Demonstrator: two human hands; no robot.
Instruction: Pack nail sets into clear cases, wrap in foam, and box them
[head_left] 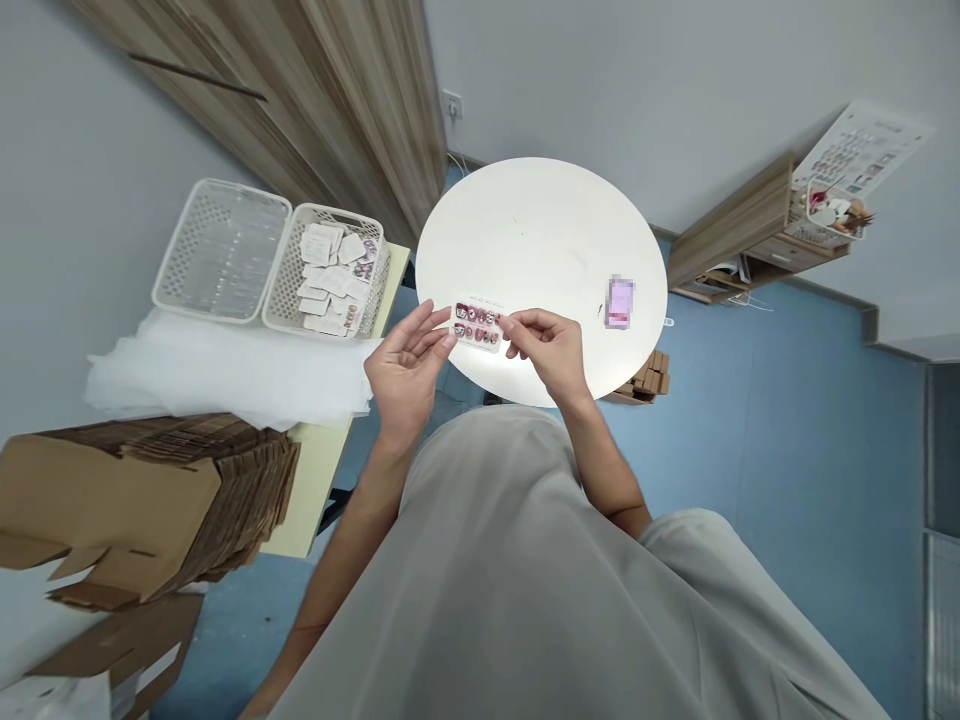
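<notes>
Both hands hold a set of press-on nails [476,326], a small clear-edged card with two rows of red, pink and white nails. It is above the near part of the round white table [547,230]. My left hand [409,375] pinches its left edge between thumb and fingers, with the other fingers loosely curled. At the right edge, the thumb and index finger of my right hand [551,348] grip the card. A blurred pink and purple rectangular item [619,303] lies on the table to the right of my right hand.
On a side table [311,500] at left stand a white basket [274,295] of small packets, a basket of clear plastic pieces [225,240], white sheets [225,370] and folded cardboard boxes [135,510]. Small brown boxes [652,378] sit below the round table's right edge. A wooden shelf [735,220] stands at right.
</notes>
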